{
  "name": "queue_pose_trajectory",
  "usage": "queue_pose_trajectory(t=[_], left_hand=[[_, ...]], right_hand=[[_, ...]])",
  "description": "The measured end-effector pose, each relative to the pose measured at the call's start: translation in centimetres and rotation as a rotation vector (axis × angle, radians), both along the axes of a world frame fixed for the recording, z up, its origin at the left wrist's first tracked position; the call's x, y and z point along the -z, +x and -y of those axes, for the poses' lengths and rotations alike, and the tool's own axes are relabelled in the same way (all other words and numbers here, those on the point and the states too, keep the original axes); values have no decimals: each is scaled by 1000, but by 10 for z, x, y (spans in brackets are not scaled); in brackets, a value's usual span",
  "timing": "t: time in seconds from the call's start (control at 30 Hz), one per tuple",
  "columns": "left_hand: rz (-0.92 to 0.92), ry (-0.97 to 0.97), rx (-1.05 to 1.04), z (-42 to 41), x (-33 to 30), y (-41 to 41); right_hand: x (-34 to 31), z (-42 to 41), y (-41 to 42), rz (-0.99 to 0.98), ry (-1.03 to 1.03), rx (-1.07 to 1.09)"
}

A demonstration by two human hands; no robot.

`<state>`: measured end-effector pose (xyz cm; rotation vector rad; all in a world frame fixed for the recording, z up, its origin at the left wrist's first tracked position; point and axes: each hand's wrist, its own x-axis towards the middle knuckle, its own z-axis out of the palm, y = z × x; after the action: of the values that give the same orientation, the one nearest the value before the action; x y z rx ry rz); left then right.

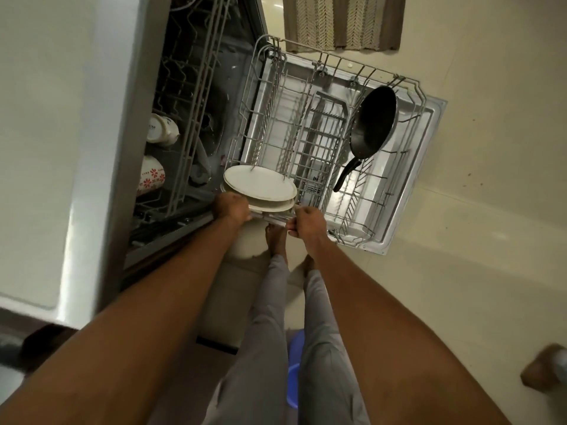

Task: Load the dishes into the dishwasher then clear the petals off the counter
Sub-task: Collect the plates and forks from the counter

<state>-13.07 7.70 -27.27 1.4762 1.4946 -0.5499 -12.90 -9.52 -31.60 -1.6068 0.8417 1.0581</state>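
The dishwasher's grey lower rack (306, 142) is pulled out over the open door (411, 179). Two white plates (260, 187) stand stacked in the rack's near left corner. A black frying pan (372, 124) leans in the rack's right side, handle toward me. My left hand (231, 208) grips the near rim of the rack beside the plates. My right hand (305, 222) grips the same near rim a little to the right. The upper rack (184, 124) inside the machine holds white cups (162, 127) and a red-flowered bowl (150, 177).
A white counter top (55, 133) fills the left side. A striped mat (340, 21) lies on the cream floor beyond the door. A blue stool (294, 369) sits by my legs, and a brown object (546, 369) lies at the right edge.
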Motion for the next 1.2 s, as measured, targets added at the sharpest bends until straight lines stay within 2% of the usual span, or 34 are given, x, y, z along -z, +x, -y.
queue_pose_trajectory(t=[0.07,0.2,0.4,0.53,0.67,0.83,0.97,1.2], left_hand=[[-5,-69,-21,15,-27,-5],[4,-6,124,41,-77,-28],[8,-120,192,83,-172,-61],[22,-90,171,88,-209,-88],[57,-101,262,84,-238,-117],[74,-67,356,67,-264,-156],[114,58,455,55,-296,-186],[9,294,605,49,-347,-284]], right_hand=[[-23,8,-4,14,-19,-54],[-75,21,-10,13,1,-139],[-165,44,-18,119,15,-300],[-210,56,-24,180,5,-392],[-238,60,-45,241,-16,-497],[-273,54,-77,325,-67,-787],[-292,37,-97,348,-79,-1008],[-347,-2,-146,634,-84,-1553]])
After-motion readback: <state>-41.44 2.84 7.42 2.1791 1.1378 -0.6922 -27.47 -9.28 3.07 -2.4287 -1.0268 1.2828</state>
